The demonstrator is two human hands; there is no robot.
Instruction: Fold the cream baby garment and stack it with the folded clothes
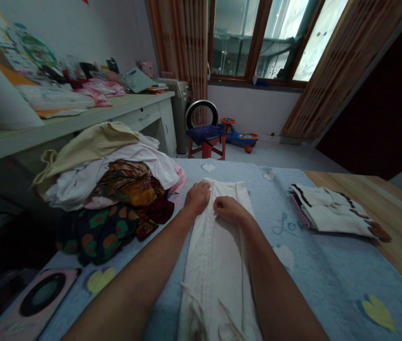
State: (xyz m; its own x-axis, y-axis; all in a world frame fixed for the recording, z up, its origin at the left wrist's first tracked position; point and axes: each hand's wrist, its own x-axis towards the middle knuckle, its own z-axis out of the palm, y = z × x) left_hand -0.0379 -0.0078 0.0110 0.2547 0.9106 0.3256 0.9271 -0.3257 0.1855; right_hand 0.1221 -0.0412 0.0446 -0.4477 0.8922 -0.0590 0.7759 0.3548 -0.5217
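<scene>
Blue heart-patterned cloth (317, 289) lies beneath a long white garment (224, 265); straightening its far end seems the step, right hand (229, 209) apparently pinching it, left hand (198, 198) on its edge, that grip I cannot tell; the next move calls for flat layers, though a clothes heap (115, 182) crowds the left, a folded stack (335, 210) sits right

left hand (198, 198) and right hand (232, 209) touch a white garment (226, 265) on blue cloth (314, 284)

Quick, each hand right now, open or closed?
Left hand: on the white garment, grip unclear.
Right hand: curled over the white garment, grip unclear.
</scene>
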